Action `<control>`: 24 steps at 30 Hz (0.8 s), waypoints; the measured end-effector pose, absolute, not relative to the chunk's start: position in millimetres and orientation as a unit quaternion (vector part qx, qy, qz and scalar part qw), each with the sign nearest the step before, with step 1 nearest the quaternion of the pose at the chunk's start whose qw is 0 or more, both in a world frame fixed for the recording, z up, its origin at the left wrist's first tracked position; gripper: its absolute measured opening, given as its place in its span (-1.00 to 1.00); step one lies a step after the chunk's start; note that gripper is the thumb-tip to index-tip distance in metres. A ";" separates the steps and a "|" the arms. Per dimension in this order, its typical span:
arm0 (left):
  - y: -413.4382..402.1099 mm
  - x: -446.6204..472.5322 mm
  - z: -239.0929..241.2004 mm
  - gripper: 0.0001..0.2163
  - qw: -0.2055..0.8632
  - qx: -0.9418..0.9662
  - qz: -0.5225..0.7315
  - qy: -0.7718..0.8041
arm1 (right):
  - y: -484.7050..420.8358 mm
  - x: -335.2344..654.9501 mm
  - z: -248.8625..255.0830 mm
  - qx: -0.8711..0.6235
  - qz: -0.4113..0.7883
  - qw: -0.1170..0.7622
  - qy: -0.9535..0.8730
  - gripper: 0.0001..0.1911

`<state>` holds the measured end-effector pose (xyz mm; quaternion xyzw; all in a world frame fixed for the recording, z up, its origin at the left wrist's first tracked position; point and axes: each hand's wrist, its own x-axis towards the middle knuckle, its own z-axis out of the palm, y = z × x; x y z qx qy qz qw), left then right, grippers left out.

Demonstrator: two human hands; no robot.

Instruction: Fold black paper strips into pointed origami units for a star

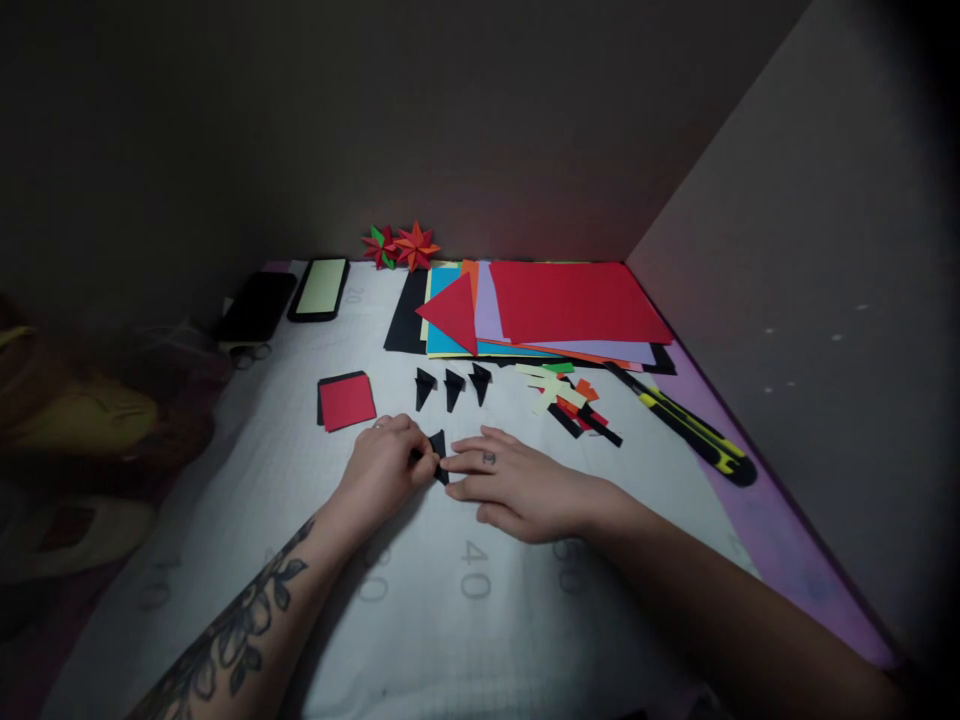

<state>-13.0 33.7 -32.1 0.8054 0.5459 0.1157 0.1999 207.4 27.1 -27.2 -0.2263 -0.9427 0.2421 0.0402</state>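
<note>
A small folded piece of black paper [440, 455] lies on the white sheet between my hands. My left hand [391, 460] pinches its left side between thumb and fingers. From the other side, my right hand [517, 482] reaches to the paper's right edge with fingertips, its fingers stretched out and spread. Just beyond are three finished-looking folded black paper units [453, 388] in a row. A stack of square paper, red over black [348, 401], sits past my left hand. Loose paper strips [574, 400] in several colours lie beyond my right hand.
A yellow-and-black box cutter [694, 432] rests at the right. Coloured paper sheets [577, 300] with a red triangle [456, 312] lie at the back. Two paper stars [415, 246] stand against the wall. A phone [319, 290] and a dark flat object [259, 306] lie back left, scissors handles [251, 355] nearby.
</note>
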 end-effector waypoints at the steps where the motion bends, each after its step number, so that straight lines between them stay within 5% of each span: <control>1: 33.3 -12.8 -32.5 -0.88 0.197 0.805 0.116 0.548 | 27.2 207.4 -27.0 -0.225 0.243 0.040 -0.943 -0.63; 15: 35.1 -20.7 -34.2 -0.89 0.252 0.808 0.136 0.516 | 31.4 212.4 -25.9 -0.242 0.330 0.051 -0.911 -0.49; 24: 32.3 -17.4 -33.4 -0.85 0.221 0.813 0.124 0.525 | 28.9 209.1 -27.1 -0.227 0.256 0.029 -0.939 -0.54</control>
